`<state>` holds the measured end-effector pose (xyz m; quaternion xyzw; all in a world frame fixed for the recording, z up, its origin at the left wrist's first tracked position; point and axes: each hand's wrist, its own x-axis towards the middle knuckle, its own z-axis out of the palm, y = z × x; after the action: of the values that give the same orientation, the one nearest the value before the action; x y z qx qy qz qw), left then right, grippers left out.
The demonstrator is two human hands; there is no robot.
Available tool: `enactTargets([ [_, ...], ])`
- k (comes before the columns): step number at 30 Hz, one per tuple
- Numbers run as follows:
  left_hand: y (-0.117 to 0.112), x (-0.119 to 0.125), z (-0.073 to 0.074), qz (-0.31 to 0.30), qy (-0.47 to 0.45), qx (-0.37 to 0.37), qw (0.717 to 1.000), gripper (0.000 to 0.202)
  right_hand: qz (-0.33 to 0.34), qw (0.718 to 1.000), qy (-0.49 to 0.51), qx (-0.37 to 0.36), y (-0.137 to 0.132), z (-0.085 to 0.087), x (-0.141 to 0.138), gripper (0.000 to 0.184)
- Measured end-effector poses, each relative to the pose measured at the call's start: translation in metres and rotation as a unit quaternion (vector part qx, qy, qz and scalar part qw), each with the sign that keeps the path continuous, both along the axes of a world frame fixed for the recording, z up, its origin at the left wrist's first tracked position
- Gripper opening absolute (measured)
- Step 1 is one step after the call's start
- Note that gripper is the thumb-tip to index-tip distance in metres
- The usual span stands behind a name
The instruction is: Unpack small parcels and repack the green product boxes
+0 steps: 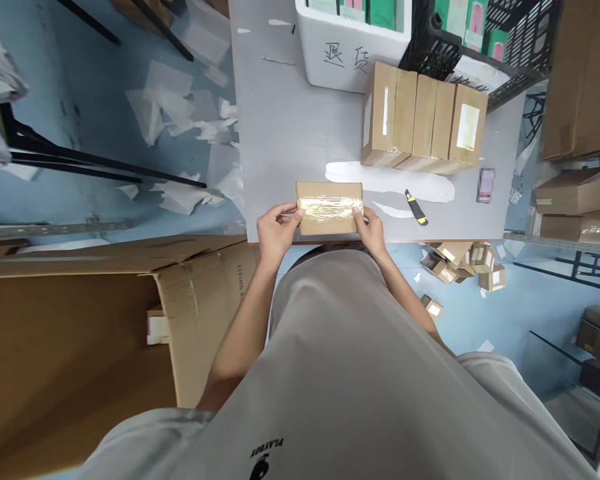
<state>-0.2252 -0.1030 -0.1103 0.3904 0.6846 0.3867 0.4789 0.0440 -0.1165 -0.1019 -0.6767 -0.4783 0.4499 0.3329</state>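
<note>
A small cardboard box [330, 225] with shiny clear tape across its upper face is at the table's near edge, in front of my body. My left hand [279, 230] grips its left end, thumb on top. On its right end, my right hand [371, 230] holds on, the thumb pressing the taped face. To the right of the box a black and yellow utility knife [417, 207] lies on the table. Beyond it stands a row of several cardboard boxes [424, 120], one with a white label.
A white bin [355, 60] and a black crate [523, 40], both holding green packages, stand at the back of the grey table [275, 133]. A phone-like object [485, 185] lies right. A large open carton [200, 320] is at my left; small boxes [460, 260] litter the floor.
</note>
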Motion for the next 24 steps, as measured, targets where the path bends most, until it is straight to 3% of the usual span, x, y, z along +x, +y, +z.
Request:
enactTargets([
  [7,-0.002,0.005,-0.011,0.002,-0.045,-0.008,0.999,0.064,0.020,1.000,0.018,-0.004,0.008,0.002,0.019,0.092],
  [11,-0.002,0.006,-0.040,-0.008,-0.101,-0.050,0.994,0.074,0.000,0.999,0.027,-0.026,0.007,-0.003,0.048,0.094],
  [13,0.000,0.008,-0.058,-0.003,-0.098,-0.094,0.991,0.072,-0.040,0.999,0.007,-0.028,0.005,-0.003,0.066,0.093],
  [17,0.004,0.022,-0.081,0.004,-0.098,-0.174,0.980,0.063,-0.149,0.983,-0.099,0.048,-0.001,0.012,0.091,0.094],
  [21,0.008,0.046,-0.081,-0.046,-0.180,-0.202,0.962,0.065,-0.106,0.987,-0.103,0.060,-0.004,0.032,0.084,0.092],
  [24,0.012,0.059,-0.073,-0.053,-0.224,-0.215,0.949,0.069,-0.072,0.990,-0.113,0.042,-0.004,0.036,0.069,0.103],
])
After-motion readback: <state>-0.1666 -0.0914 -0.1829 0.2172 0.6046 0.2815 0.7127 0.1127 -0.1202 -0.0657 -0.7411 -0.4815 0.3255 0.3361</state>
